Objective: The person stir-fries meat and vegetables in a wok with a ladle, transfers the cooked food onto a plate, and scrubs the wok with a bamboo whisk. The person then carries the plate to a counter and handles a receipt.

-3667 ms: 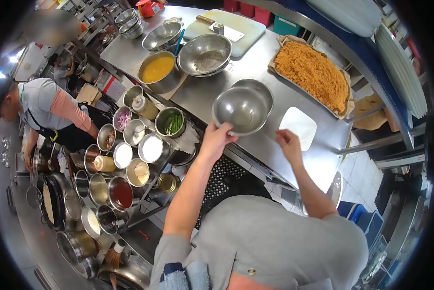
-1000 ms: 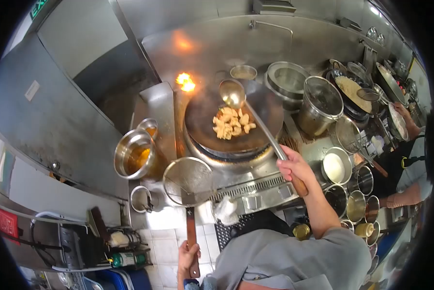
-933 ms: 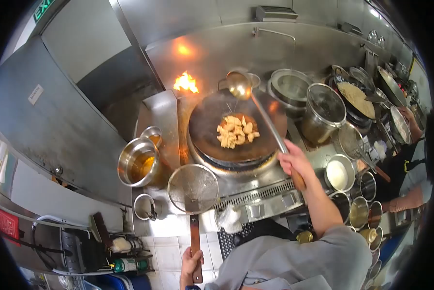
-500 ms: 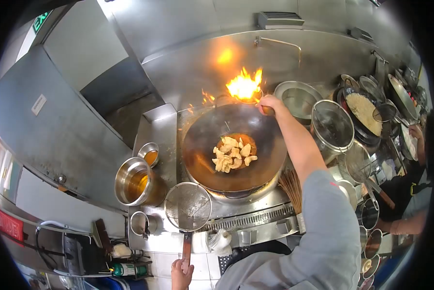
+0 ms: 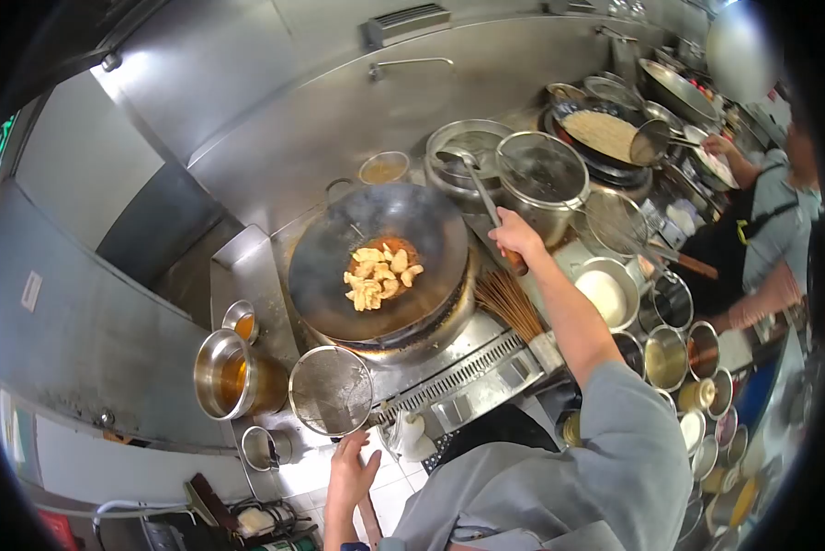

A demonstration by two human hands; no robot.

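- Left hand [image 5: 350, 470]: fingers loosely spread beside the strainer [image 5: 332, 395]; contact with its handle [image 5: 369, 520] cannot be confirmed.
- Food [image 5: 376, 275]: heaped in the wok [image 5: 431, 216], at its middle.
- Right hand [image 5: 520, 232]: grasping the ladle [image 5: 484, 194], bowl apparently over the pot [image 5: 450, 190]; firm grip and steady carry judged advisable.
- Door [image 5: 82, 340]: label [image 5: 32, 290] illegible.
- Green sign [image 5: 5, 133]: cut off.

Taking the wok [image 5: 322, 268] as dial, twelve towards the back wall, I have free air over its middle and out over bare desk [image 5: 267, 289] at ten. The broad pot [image 5: 443, 185] shuts off one, the basket pot [image 5: 552, 222] two, beyond my ladle [image 5: 480, 195]. The brush [image 5: 507, 301] blocks four, the deep pot [image 5: 264, 386] eight. Ahead of my left fingers [image 5: 344, 452], the strainer [image 5: 332, 386] bars seven.
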